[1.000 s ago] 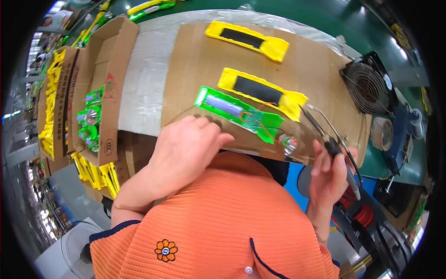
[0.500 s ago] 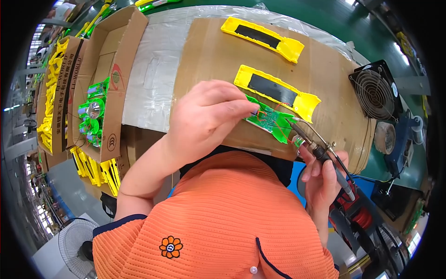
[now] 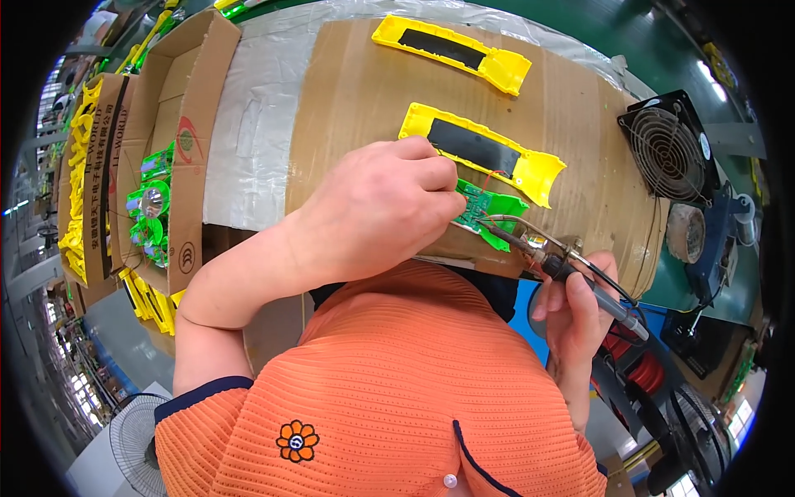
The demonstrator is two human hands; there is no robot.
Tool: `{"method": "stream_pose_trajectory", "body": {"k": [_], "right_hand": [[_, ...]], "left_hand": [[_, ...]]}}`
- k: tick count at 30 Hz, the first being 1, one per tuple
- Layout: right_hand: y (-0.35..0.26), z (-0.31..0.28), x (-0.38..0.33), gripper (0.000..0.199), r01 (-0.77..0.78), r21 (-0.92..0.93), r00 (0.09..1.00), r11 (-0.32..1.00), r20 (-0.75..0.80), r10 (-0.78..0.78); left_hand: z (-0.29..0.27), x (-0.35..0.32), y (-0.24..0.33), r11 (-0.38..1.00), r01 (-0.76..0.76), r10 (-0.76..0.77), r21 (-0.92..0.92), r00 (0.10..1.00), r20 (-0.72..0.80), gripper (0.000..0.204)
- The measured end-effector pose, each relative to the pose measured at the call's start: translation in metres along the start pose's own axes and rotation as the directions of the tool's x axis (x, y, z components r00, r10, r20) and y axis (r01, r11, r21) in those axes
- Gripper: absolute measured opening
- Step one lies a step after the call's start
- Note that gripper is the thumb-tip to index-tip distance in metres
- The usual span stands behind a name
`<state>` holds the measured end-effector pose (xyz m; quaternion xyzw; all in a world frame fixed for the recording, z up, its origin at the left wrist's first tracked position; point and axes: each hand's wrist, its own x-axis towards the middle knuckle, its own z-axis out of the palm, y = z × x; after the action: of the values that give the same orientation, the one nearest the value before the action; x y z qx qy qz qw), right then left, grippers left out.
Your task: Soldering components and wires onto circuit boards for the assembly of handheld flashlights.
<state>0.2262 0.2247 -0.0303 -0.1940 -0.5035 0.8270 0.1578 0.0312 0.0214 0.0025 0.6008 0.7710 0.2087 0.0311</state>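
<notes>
My right hand [image 3: 580,311] is closed round a soldering iron [image 3: 609,305] with a thin bent metal tube along it. The iron's tip reaches down to a green circuit board [image 3: 475,204], which sits in a green plastic casing [image 3: 507,205]. My left hand [image 3: 389,207] is closed over the left end of this casing, and its pinched fingertips hide what they hold. A small shiny lamp part [image 3: 536,243] is beside the iron, near my right fingers. Just behind the board lies a yellow casing half [image 3: 542,176] with a dark panel; a red wire shows between them.
Farther back on the cardboard sheet [image 3: 348,91] lies another yellow casing half [image 3: 505,70]. At left, a cardboard box [image 3: 192,157] holds green lamp assemblies [image 3: 151,203], beside yellow parts [image 3: 79,182]. A square black fan [image 3: 669,149] and a blue stand [image 3: 710,240] are at right.
My left hand has moved slightly right and down over the casing, covering more of it. The iron's tip has come left from the casing's right end onto the board.
</notes>
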Motion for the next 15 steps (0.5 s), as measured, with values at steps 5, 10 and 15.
{"method": "stream_pose_trajectory", "body": {"k": [5,10,15], "right_hand": [[-0.0055,0.0053,-0.0021,0.016,-0.07,-0.072,0.997,0.995,-0.022,0.068],[-0.0052,0.008,-0.0007,0.017,-0.065,-0.108,0.998,0.992,-0.019,0.064],[-0.0033,0.0065,-0.0019,0.018,-0.051,-0.102,0.999,0.993,0.007,0.052]], "left_hand": [[0.0002,0.0023,0.0005,1.0,0.012,-0.012,0.013,1.0,0.01,0.009],[-0.0002,0.0023,0.0012,1.0,0.008,-0.008,0.026,1.0,0.015,0.009],[-0.0005,0.0032,0.0019,1.0,0.006,-0.007,0.019,1.0,0.019,0.009]]}}
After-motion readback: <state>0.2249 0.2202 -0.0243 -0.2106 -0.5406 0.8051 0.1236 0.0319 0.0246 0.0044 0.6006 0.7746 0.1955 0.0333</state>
